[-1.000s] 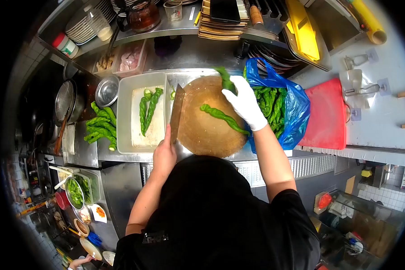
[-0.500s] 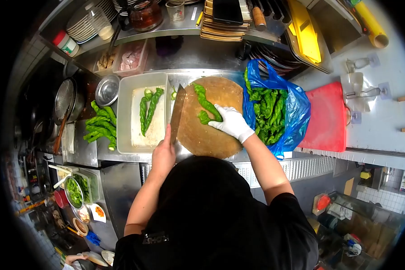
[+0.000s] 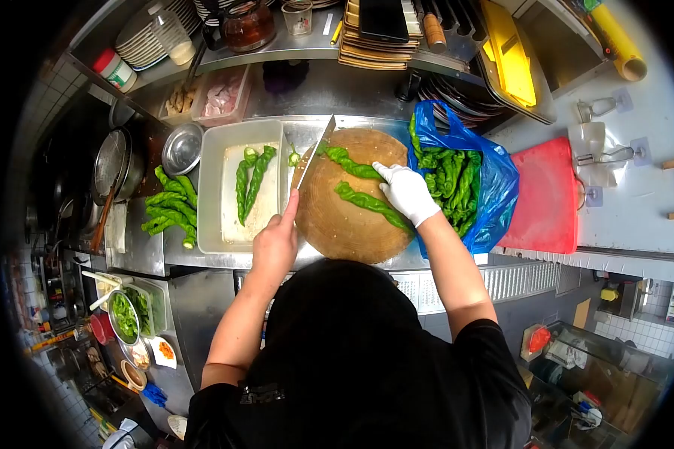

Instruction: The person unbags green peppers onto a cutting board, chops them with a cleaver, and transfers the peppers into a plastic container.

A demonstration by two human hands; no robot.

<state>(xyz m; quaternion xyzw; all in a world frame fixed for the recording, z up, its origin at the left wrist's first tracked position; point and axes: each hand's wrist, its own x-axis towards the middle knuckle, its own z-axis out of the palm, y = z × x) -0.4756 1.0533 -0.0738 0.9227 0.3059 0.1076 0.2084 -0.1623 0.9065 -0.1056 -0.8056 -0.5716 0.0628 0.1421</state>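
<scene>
My bare left hand (image 3: 275,243) is closed around a kitchen knife (image 3: 314,156), its blade angled over the left edge of the round wooden chopping board (image 3: 329,224). The blade meets the left end of a long, wrinkled green pepper (image 3: 356,166). In a white glove, my right hand (image 3: 408,194) grips that pepper's right end with its fingertips. A second green pepper (image 3: 368,200) lies just below, its right end beside the glove. A cut-off stem end (image 3: 293,159) sits left of the blade.
A white plastic tub (image 3: 228,236) with a few peppers stands left of the board; more peppers (image 3: 171,209) lie beyond it. A blue bag (image 3: 500,191) full of peppers is close on the right, with a red cutting board (image 3: 543,198) past it. A loaded shelf (image 3: 307,54) runs behind.
My right hand has shifted slightly right, and two peppers now lie apart on the board. The knife has tilted to the right, its blade now at the upper pepper's end.
</scene>
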